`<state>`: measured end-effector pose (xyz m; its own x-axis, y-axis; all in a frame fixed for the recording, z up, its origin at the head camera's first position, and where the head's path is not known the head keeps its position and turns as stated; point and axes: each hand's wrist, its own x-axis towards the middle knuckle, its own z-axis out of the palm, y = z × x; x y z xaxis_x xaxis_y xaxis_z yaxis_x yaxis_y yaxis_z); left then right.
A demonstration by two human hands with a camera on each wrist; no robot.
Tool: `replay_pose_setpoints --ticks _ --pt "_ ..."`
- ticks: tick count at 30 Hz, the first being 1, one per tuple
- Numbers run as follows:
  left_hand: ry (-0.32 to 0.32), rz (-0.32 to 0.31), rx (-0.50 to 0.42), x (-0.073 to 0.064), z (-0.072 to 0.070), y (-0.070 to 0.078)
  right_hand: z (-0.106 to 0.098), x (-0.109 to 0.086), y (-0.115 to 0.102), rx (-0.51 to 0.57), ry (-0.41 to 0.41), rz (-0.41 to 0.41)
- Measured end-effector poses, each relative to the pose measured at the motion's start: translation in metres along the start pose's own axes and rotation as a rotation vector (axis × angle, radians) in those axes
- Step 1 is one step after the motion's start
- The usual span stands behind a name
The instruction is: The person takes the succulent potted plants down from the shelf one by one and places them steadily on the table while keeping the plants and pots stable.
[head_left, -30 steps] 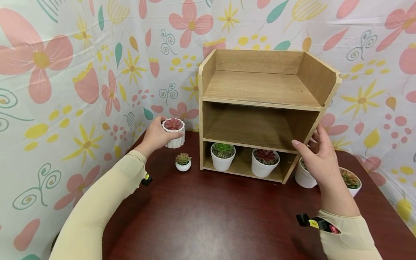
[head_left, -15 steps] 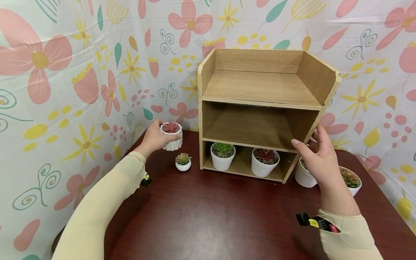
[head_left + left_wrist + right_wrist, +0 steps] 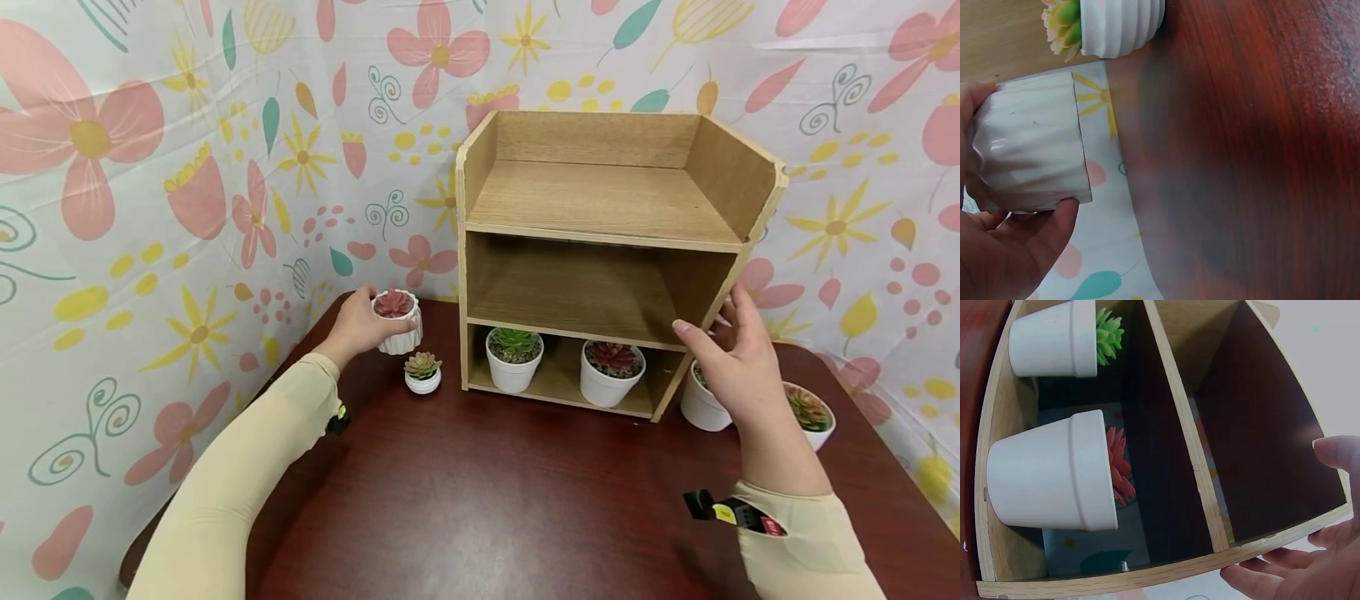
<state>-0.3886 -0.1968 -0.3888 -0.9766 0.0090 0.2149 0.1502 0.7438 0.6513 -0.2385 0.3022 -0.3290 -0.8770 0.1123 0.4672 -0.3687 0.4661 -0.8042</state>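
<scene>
My left hand [image 3: 356, 325] grips a white fluted pot [image 3: 401, 340] with a red succulent [image 3: 394, 304], left of the wooden shelf [image 3: 600, 200]. In the left wrist view, a gap shows between this pot's base and the table. A small white pot [image 3: 423, 383] with a pale green succulent stands on the table just in front. My right hand [image 3: 738, 362] holds the shelf's right side panel, thumb at the front edge and fingers outside. On the bottom level stand a pot with a green succulent [image 3: 514, 367] and a pot with a dark red succulent [image 3: 611, 383].
Right of the shelf, partly behind my right hand and forearm, stand a white pot [image 3: 702, 408] and a pot with an orange-green succulent [image 3: 810, 412]. The dark red table [image 3: 480, 500] meets a floral curtain [image 3: 247, 167] at the back and sides.
My left hand and the fluted pot have come down a little toward the table. The right hand stays on the shelf's side.
</scene>
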Motion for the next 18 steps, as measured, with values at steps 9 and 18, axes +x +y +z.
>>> replay_pose_setpoints --ticks 9,18 --pt "-0.021 -0.018 -0.006 0.001 0.008 -0.007 -0.001 0.000 0.000 -0.007 0.003 0.003" --pt "-0.021 -0.020 0.013 -0.001 0.014 -0.014 0.001 0.000 -0.001 0.013 0.006 -0.020"
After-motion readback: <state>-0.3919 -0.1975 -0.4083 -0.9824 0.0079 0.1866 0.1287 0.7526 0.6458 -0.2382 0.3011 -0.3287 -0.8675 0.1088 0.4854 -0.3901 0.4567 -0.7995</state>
